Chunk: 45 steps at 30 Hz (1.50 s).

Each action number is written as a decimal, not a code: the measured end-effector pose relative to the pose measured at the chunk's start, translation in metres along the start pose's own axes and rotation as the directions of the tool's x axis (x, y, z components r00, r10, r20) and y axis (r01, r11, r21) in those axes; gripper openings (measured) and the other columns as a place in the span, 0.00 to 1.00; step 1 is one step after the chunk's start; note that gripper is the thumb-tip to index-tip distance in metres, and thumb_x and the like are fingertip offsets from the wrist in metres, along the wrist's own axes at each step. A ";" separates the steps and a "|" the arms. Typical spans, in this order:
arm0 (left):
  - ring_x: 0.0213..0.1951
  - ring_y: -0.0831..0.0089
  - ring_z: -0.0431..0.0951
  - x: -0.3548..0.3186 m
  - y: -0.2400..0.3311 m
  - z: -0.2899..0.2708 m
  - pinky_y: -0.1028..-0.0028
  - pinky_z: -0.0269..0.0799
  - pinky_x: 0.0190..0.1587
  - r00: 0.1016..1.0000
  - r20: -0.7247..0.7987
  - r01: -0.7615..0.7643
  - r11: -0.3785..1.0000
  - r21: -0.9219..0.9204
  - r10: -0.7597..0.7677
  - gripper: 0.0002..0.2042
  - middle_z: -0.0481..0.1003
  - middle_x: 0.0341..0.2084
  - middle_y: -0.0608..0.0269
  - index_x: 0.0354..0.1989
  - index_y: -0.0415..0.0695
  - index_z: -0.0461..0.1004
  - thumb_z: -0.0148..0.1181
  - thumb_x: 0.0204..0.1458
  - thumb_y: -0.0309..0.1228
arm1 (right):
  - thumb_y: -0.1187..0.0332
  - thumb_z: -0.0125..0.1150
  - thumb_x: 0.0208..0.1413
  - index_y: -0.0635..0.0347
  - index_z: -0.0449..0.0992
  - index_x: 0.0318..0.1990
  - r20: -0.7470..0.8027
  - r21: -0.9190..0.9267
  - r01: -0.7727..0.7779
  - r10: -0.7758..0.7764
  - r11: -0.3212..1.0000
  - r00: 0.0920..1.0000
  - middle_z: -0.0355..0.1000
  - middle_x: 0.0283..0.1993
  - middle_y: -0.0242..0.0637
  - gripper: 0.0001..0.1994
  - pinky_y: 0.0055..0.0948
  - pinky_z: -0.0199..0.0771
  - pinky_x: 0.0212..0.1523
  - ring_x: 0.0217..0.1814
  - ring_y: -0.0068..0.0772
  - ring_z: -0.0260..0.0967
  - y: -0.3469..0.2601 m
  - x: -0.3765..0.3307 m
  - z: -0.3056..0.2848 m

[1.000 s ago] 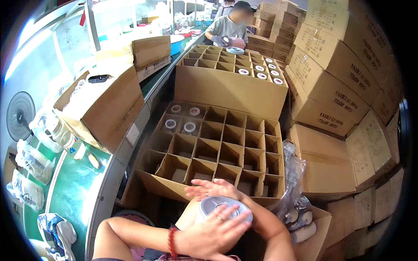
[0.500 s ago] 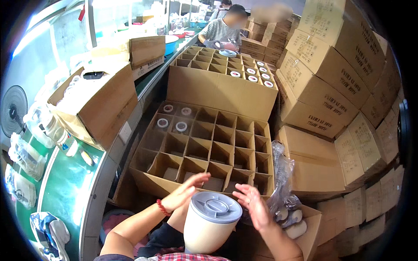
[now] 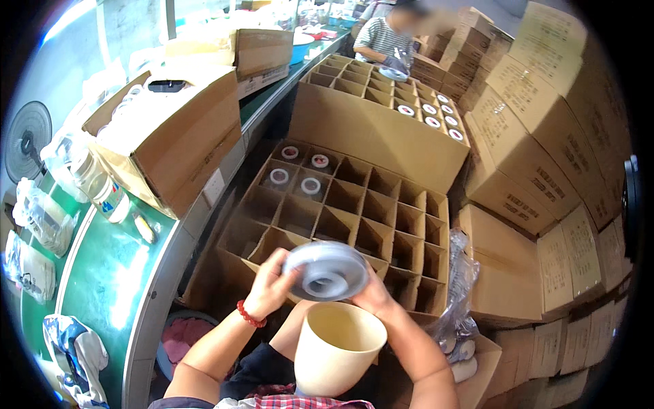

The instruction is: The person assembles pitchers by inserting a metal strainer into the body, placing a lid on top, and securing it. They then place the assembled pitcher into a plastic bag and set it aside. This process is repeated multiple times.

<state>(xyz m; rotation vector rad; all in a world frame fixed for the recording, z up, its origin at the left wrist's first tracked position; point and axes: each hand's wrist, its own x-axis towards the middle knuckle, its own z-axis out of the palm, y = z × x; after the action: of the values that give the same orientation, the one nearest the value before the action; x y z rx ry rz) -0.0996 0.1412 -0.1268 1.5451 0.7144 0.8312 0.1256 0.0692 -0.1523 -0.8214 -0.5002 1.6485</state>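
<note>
**Holding the lid clear of the open cup**

Lifting step in hand: both hands hold a grey round lid (image 3: pixel 325 270) tilted at lower centre of the frame — left hand (image 3: pixel 271 281) and right hand (image 3: pixel 373 294) each with a grip clamped on its rim. Just below stands the cream cup (image 3: pixel 336 347), open, apart from the lid. Above lies a cardboard divider box (image 3: pixel 354 211), mostly vacant cells. Next, I judge, steady alignment matters.

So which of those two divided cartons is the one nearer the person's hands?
The lower divided carton, right past the hands holding the grey lid. It has four filled cells; the farther carton sits higher, near another worker.
</note>
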 end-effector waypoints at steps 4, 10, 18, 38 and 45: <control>0.38 0.67 0.79 0.019 -0.035 -0.001 0.68 0.77 0.39 0.774 -0.334 -0.052 0.472 -0.880 -0.538 0.17 0.77 0.40 0.58 0.48 0.37 0.70 0.45 0.65 0.40 | 0.68 0.54 0.63 0.63 0.74 0.50 0.108 -0.862 0.254 -0.331 0.439 0.937 0.74 0.45 0.32 0.12 0.25 0.72 0.49 0.47 0.24 0.70 -0.031 0.103 -0.025; 0.27 0.59 0.78 0.030 -0.091 -0.004 0.63 0.76 0.33 0.883 -0.071 0.098 0.329 -0.939 -0.464 0.16 0.76 0.28 0.51 0.29 0.45 0.67 0.40 0.62 0.42 | 0.60 0.67 0.48 0.49 0.76 0.50 0.295 -0.904 0.057 -0.522 -0.424 0.800 0.65 0.61 0.37 0.20 0.65 0.45 0.65 0.70 0.47 0.53 -0.042 0.248 -0.057; 0.47 0.54 0.76 0.072 -0.082 0.016 0.60 0.76 0.47 0.897 -0.009 0.159 0.341 -0.927 -0.442 0.27 0.67 0.58 0.47 0.59 0.38 0.61 0.33 0.64 0.48 | 0.60 0.67 0.48 0.44 0.80 0.43 0.216 -0.850 -0.016 -0.375 -0.526 0.902 0.68 0.57 0.35 0.13 0.76 0.35 0.64 0.69 0.47 0.54 -0.032 0.284 -0.078; 0.61 0.57 0.68 0.077 -0.015 0.063 0.45 0.69 0.55 0.935 0.308 0.341 0.207 -0.917 -0.177 0.36 0.66 0.60 0.56 0.66 0.50 0.55 0.22 0.61 0.63 | 0.60 0.68 0.49 0.37 0.64 0.59 0.783 -0.493 0.136 -0.370 -0.859 0.501 0.61 0.64 0.49 0.29 0.67 0.42 0.67 0.67 0.50 0.59 -0.084 -0.036 0.065; 0.60 0.56 0.69 0.064 -0.010 0.064 0.50 0.69 0.58 0.937 0.333 0.349 0.328 -0.878 -0.106 0.38 0.68 0.59 0.54 0.64 0.44 0.61 0.21 0.61 0.63 | 0.43 0.64 0.49 0.38 0.63 0.64 0.706 -0.596 0.238 -0.359 -0.767 0.610 0.54 0.69 0.52 0.35 0.62 0.43 0.68 0.72 0.52 0.52 -0.068 -0.078 0.060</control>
<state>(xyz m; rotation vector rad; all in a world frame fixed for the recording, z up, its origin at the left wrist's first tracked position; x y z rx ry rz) -0.0102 0.1597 -0.1337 0.4134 0.1578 0.6271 0.1327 0.0162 -0.0449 -1.4666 -2.1858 -0.5680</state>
